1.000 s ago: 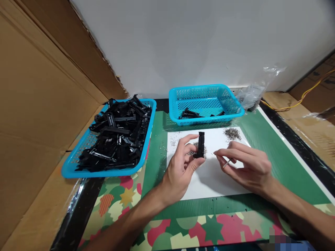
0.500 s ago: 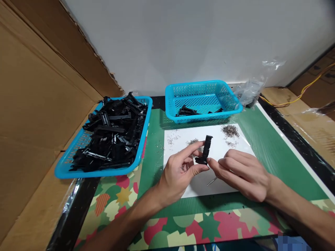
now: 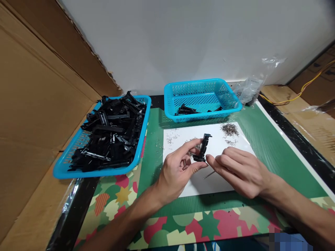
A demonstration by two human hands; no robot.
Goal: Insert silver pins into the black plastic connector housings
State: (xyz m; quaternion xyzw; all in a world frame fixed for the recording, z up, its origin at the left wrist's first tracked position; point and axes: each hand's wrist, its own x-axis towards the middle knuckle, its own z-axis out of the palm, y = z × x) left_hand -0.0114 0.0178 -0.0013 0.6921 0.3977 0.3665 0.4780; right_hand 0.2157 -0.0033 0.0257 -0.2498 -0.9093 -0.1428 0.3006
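My left hand (image 3: 176, 167) pinches a black plastic part (image 3: 203, 148) between thumb and fingers, its long body nearly upright and its wider foot low. Close to the part's lower right side is the forefinger tip of my right hand (image 3: 240, 170); whether it touches I cannot tell. The right fingers are curled, and a thin metal rod (image 3: 209, 175) sticks out below them, pointing down and left. Under the hands lies a white sheet (image 3: 191, 188). A pile of small metal springs or clips (image 3: 194, 146) is partly hidden behind the left hand.
A blue basket (image 3: 146, 129) heaped with black plastic parts stands at left. Another blue basket (image 3: 202, 81) at the back holds a few. More small metal pieces (image 3: 229, 129) lie on the sheet's far right. A clear plastic bag (image 3: 250, 91) and cardboard (image 3: 39, 87) flank the green mat (image 3: 277, 150).
The black part has turned slightly in my left hand, showing another face. The metal rod has swung a little left and up with my right hand.
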